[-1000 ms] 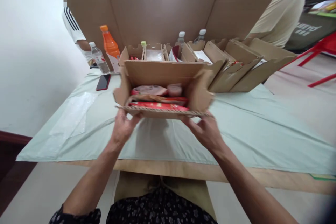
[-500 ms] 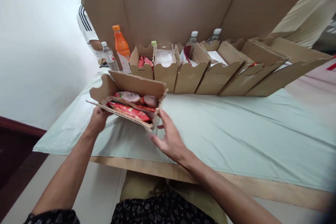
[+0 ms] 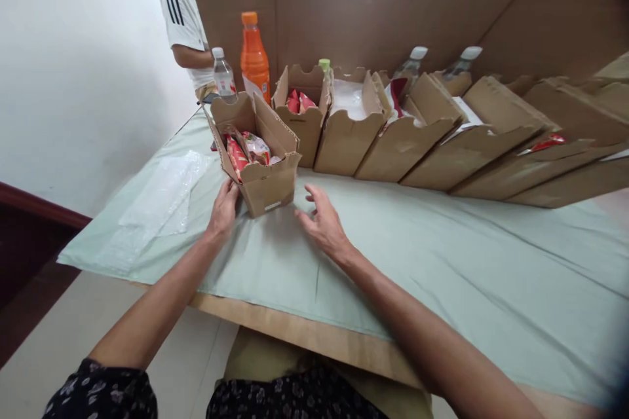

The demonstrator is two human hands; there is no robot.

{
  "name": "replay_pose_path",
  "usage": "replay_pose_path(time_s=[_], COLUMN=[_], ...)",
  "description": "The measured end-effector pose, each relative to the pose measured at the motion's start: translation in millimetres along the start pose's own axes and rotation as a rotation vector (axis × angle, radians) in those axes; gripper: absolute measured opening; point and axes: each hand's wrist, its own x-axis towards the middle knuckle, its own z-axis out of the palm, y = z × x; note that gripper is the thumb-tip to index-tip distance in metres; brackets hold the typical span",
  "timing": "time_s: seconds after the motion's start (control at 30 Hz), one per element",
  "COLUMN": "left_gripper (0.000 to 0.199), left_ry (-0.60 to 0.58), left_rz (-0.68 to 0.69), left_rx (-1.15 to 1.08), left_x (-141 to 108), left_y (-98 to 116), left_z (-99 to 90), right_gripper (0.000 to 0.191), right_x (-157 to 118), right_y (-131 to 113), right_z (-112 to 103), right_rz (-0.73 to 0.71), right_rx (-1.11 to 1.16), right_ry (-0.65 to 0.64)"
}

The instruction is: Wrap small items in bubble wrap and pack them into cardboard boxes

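A cardboard box [image 3: 269,191] with an open top and a notched rim stands on the green tablecloth. Inside lie several red and clear snack packets [image 3: 255,146]. My left hand [image 3: 224,213] rests against the lower left side of this box, its fingers lying along the wall and partly hidden. Just off the box's right corner is my right hand [image 3: 322,220], fingers apart and nothing in them.
A row of cardboard bin boxes [image 3: 350,144] stands along the back, before a tall cardboard panel [image 3: 368,6]. An orange bottle [image 3: 254,62] and a clear bottle [image 3: 225,78] stand back left. Plastic wrap [image 3: 162,200] lies left. A person [image 3: 189,33] stands behind.
The cardboard box has turned and been set upright on the cloth, closer to the row. My right hand has come off it; my left hand stays at its side. The view has shifted.
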Motion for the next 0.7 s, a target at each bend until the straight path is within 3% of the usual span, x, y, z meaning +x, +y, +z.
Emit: replay_pose_path(time_s=[0.13, 0.23, 0.3, 0.37, 0.5, 0.7], left_gripper=[0.053, 0.072, 0.084, 0.08, 0.047, 0.039], left_ry=[-0.08, -0.298, -0.345, -0.275, -0.112, -0.075], left_rz=[-0.048, 0.044, 0.083, 0.079, 0.063, 0.073], left_rx=[-0.114, -0.067, 0.047, 0.141, 0.159, 0.175], left_x=[-35, -39, -33, -22, 10, 45], left_y=[11, 15, 12, 6, -3, -7], left_z=[6.8, -3.9, -12.8, -18.2, -17.9, -6.8], right_gripper=[0.053, 0.038, 0.036, 0.041, 0.061, 0.076], right_x=[32, 52, 61, 64, 59, 55], right_y=[8, 11, 15, 21, 33, 38], right_z=[12, 28, 35, 39, 43, 43], right_rz=[0.027, 0.031, 0.024, 0.003, -0.128, -0.189], right_rx=[0.01, 0.018, 0.041, 0.07, 0.152, 0.156], right_ry=[-0.125, -0.065, -0.051, -0.065, -0.185, -0.272])
